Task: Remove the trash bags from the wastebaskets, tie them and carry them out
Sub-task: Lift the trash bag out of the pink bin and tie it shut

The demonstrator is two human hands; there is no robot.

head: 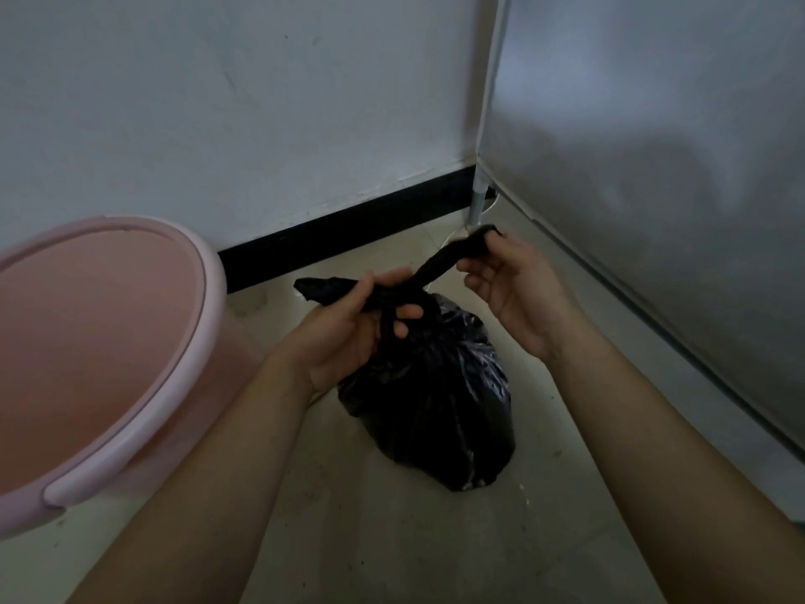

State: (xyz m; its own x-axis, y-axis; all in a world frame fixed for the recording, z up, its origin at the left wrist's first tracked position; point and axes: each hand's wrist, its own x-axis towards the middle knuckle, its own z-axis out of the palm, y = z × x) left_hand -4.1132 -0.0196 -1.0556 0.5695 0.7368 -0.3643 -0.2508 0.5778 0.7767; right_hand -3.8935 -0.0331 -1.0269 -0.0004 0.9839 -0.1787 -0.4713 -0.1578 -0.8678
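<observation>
Left hand: fingers curled closed around 1 twisted tail of the trash bag, right at the gathered neck, with the tail's free end sticking out to the left past the thumb.
Right hand: thumb and fingertips pinched on the tip of the other tail, drawn up and to the right; the remaining fingers are loosely spread, the palm partly open.
Bag position: the black bag sits on the floor between the 2 forearms, just beside the wastebasket and near the corner where the wall meets a grey panel.
Wastebasket: pink, round, apparently with no liner inside, so this bag seems already lifted out.
Knot: the 2 tails cross at the neck; whether a first loop is already cinched I cannot tell.
How the bag handles: thin, glossy film, soft and crinkled, probably slippery in the fingers. The small rounded bulge suggests a light load.
Where to hold: the twisted tails and the neck give the firmest purchase; the body would slide and could tear if pinched hard.
Risk: a tail slipping out before the knot tightens.
</observation>
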